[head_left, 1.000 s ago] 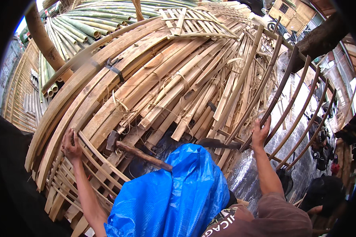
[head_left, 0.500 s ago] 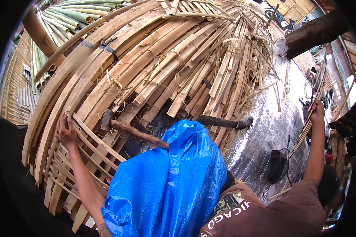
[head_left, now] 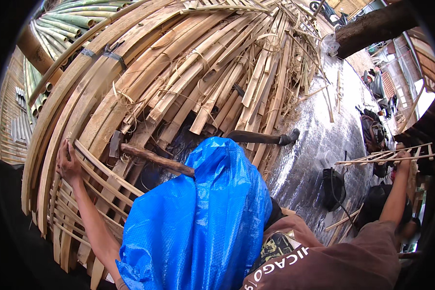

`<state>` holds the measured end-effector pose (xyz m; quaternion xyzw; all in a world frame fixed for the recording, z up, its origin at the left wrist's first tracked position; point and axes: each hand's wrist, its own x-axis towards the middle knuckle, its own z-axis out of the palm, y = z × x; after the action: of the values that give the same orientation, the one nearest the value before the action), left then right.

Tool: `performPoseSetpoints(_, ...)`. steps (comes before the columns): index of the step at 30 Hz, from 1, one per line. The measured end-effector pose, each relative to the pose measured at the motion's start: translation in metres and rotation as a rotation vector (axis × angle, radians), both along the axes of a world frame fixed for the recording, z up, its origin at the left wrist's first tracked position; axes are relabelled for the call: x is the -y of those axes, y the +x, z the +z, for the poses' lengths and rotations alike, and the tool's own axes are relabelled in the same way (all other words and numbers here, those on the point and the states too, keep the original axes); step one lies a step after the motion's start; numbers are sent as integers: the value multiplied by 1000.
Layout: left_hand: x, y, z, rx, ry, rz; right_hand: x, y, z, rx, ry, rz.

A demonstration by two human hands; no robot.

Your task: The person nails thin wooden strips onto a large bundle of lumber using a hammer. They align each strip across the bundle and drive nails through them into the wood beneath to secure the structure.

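My left hand rests at the end of a bamboo lattice, its fingers stretched and apart against the wood. The lattice lies low on the left, partly hidden by my forearm and a blue plastic sheet over my lap. My right hand, raised at the right, is closed around a small ladder-like frame of thin bamboo slats, held out level. A hammer with a wooden handle lies in front of me, its handle end covered by the sheet. Beside it is a dark, knife-like tool.
A large heap of split bamboo slats spreads ahead, with shavings among it. Green bamboo poles lie at the far left. Silver foil sheeting covers the floor at right, with a black bag on it. A thick dark post slants overhead.
The slat frame in my right hand has turned from near upright, seen edge-on, to level, showing its crosspieces. My right hand has come lower and further right. My left hand keeps its place on the lattice.
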<state>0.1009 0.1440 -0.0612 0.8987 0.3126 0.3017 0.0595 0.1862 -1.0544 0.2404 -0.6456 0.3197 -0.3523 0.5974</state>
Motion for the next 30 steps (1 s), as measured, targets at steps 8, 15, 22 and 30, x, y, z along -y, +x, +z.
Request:
performPoseSetpoints(8, 8, 1, 9, -22, -12, 35, 10, -62, -15, -189, -147, -225)
performPoseSetpoints(15, 18, 2, 15, -35, -37, 63, 6, -90, -46, -420, -255, -328)
performPoseSetpoints(22, 13, -3, 9, 4, 1, 61, -16, -89, -99, -666, -307, -320)
performPoseSetpoints(30, 24, 1, 17, 37, -3, 87, -45, -108, -149, -860, -321, -270)
